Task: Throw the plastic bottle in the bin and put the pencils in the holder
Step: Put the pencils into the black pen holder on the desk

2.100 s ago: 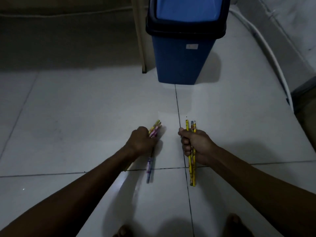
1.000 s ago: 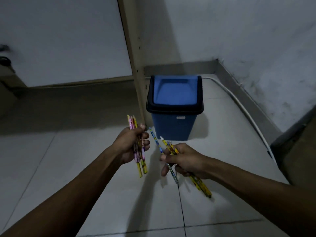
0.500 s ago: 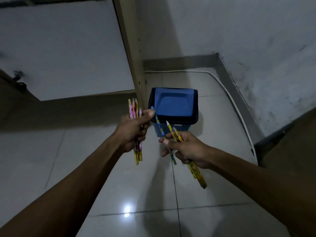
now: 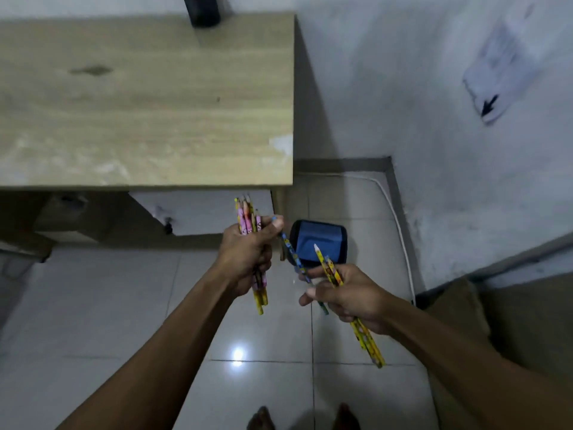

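- Head view: the left hand (image 4: pixel 248 254), at the centre of the frame, is curling its fingers tightly round a bundle of pink and yellow pencils (image 4: pixel 248 217), which is standing nearly upright, tips rising above the fist and ends sticking out below it.
- The left thumb is also pressing on the top end of a blue pencil (image 4: pixel 290 246), which is slanting down and right towards the other hand.
- The right hand (image 4: pixel 348 294), right of centre and a little lower, is keeping a closed grip on two yellow pencils (image 4: pixel 362 333); they are running diagonally, points up-left, ends trailing down-right past the wrist. The blue pencil's lower part is passing between this hand's fingers.
- The blue bin (image 4: pixel 321 240) with its black rim is sitting on the tiled floor (image 4: pixel 93 305) just behind the two hands, partly hidden by them.
- The wooden table (image 4: pixel 145 100) is filling the upper left of the frame, with a dark cylindrical object (image 4: pixel 203 10) at its far edge, cut off by the top of the frame.
- The person's bare feet (image 4: pixel 260 418) are showing at the bottom edge.
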Motion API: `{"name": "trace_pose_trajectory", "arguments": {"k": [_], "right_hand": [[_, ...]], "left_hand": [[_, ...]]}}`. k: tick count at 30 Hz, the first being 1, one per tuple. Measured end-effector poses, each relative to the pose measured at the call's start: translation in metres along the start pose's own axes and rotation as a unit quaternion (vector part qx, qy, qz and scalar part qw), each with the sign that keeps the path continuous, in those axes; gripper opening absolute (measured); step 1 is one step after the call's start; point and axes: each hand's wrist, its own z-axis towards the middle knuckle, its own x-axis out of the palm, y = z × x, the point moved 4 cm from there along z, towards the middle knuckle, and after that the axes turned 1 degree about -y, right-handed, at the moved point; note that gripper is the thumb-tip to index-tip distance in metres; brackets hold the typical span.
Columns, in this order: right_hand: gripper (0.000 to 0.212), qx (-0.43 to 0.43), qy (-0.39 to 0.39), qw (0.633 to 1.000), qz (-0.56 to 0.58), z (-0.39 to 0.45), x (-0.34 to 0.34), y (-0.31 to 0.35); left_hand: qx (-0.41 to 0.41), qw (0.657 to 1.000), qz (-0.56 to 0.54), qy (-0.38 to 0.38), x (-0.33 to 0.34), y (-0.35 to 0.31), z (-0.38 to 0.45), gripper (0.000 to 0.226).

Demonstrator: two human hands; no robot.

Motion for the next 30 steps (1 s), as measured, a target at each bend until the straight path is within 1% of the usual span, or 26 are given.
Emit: {"name": "trace_pose_trajectory", "arguments": {"k": [3, 6, 9, 12, 15, 17, 19, 22, 26, 30], "right_hand": [[0.021, -0.027, -0.016, 0.999, 0.014, -0.043, 0.006, 0.064], [0.013, -0.056, -0.029, 0.998, 0.029, -0.067, 0.014, 0.124], [0.014, -0.065, 0.022, 0.997, 0.038, -0.083, 0.025, 0.183], [0.017, -0.085, 0.078, 0.992, 0.044, -0.093, 0.039, 0.233], [0.023, -0.112, 0.098, 0.983, 0.106, -0.091, 0.057, 0.27], [0.027, -0.133, 0.099, 0.975, 0.149, -0.08, 0.073, 0.29], [0.024, -0.154, 0.079, 0.968, 0.183, -0.062, 0.089, 0.309], [0.019, -0.172, 0.028, 0.961, 0.214, -0.03, 0.114, 0.331], [0.017, -0.158, -0.01, 0.953, 0.259, 0.013, 0.149, 0.362], [0.016, -0.156, -0.034, 0.945, 0.284, 0.052, 0.181, 0.389]], "left_hand": [[0.016, 0.999, -0.024, -0.037, 0.002, -0.069, -0.029, 0.007], [0.023, 0.998, -0.039, -0.053, -0.002, -0.126, -0.05, 0.004], [0.037, 0.996, -0.042, -0.069, -0.013, -0.18, -0.065, 0.008], [0.056, 0.993, -0.059, -0.089, -0.029, -0.223, -0.074, 0.005], [0.056, 0.99, -0.076, -0.109, -0.051, -0.251, -0.076, 0.004], [0.044, 0.991, -0.066, -0.111, -0.068, -0.266, -0.072, 0.005], [0.027, 0.994, -0.034, -0.104, -0.087, -0.276, -0.065, 0.009], [0.016, 0.996, 0.03, -0.079, -0.116, -0.29, -0.049, 0.017], [0.011, 0.995, 0.101, -0.024, -0.152, -0.32, -0.027, 0.016], [0.015, 0.983, 0.179, 0.039, -0.177, -0.354, -0.003, 0.023]]}}
